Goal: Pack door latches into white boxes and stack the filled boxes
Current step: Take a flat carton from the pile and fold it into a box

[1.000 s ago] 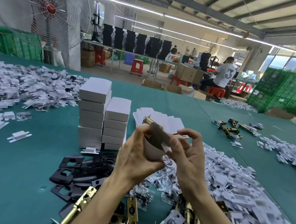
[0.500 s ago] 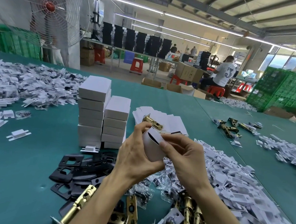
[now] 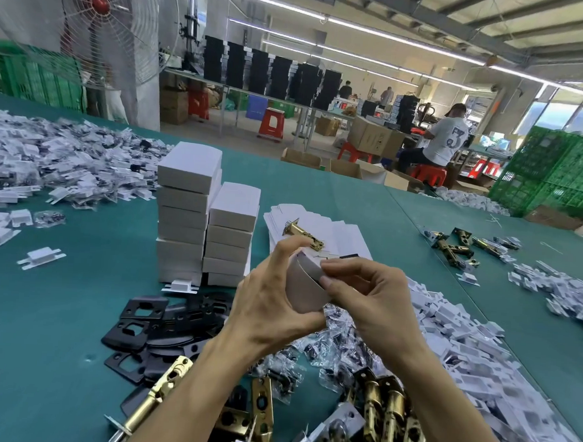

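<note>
A small white box (image 3: 304, 288) is held up over the green table between both hands. My left hand (image 3: 271, 308) grips it from below and the left, thumb raised above its top. My right hand (image 3: 374, 301) pinches the flap at the box's top right edge. Two stacks of filled white boxes (image 3: 205, 215) stand just behind and to the left. A brass door latch (image 3: 303, 234) lies on a pile of flat white box blanks (image 3: 344, 234) behind the hands. More brass latches (image 3: 384, 417) lie at the near edge.
Black strike plates (image 3: 147, 328) lie left of my arms. Bagged screws (image 3: 330, 346) sit under the hands. White plastic parts (image 3: 473, 351) are heaped on the right and at the far left (image 3: 58, 158). Other latches (image 3: 452, 246) lie at the far right. A person sits beyond the table.
The dark insert seen sticking out of the box a second ago is now inside. My right hand has folded the flap down, and the box has turned flatter.
</note>
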{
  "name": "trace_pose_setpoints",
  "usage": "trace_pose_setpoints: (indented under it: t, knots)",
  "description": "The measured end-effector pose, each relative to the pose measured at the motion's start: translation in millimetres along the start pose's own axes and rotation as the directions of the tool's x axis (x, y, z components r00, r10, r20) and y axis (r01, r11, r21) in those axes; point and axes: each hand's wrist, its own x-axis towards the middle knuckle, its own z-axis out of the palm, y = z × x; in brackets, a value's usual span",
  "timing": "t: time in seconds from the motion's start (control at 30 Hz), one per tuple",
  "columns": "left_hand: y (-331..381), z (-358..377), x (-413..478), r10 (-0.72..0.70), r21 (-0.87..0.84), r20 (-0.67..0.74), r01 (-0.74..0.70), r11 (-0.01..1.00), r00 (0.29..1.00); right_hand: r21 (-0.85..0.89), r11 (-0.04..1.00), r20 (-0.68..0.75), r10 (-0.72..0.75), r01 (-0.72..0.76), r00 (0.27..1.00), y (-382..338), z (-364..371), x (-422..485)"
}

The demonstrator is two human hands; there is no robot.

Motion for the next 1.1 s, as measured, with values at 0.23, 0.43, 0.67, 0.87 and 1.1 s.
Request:
trace_pose_setpoints:
  t: [0.23, 0.43, 0.67, 0.87, 1.1]
  knots:
    - [-1, -1, 4, -0.030, -0.180, -0.033, 0.024, 0.983, 0.999, -0.055, 0.993, 0.190, -0.097, 0.109, 0.977, -9, 0, -2]
    - [1, -4, 6, -0.016, -0.211, 0.029, 0.022, 0.977, 0.999, 0.137, 0.982, 0.110, -0.143, 0.128, 0.984, -5, -8, 1]
    - [7, -3, 5, -0.064, -0.293, 0.146, 0.105, 0.950, 0.987, 0.324, 0.940, 0.068, -0.135, 0.106, 0.988, -2, 1, 4]
    - [7, -7, 6, -0.072, -0.274, 0.102, 0.097, 0.957, 0.992, 0.250, 0.956, 0.086, -0.182, 0.156, 0.980, -3, 4, 6]
    - [10, -6, 7, -0.078, -0.280, 0.003, 0.076, 0.957, 0.997, 0.170, 0.969, 0.016, -0.185, 0.179, 0.983, 0, 3, 2]
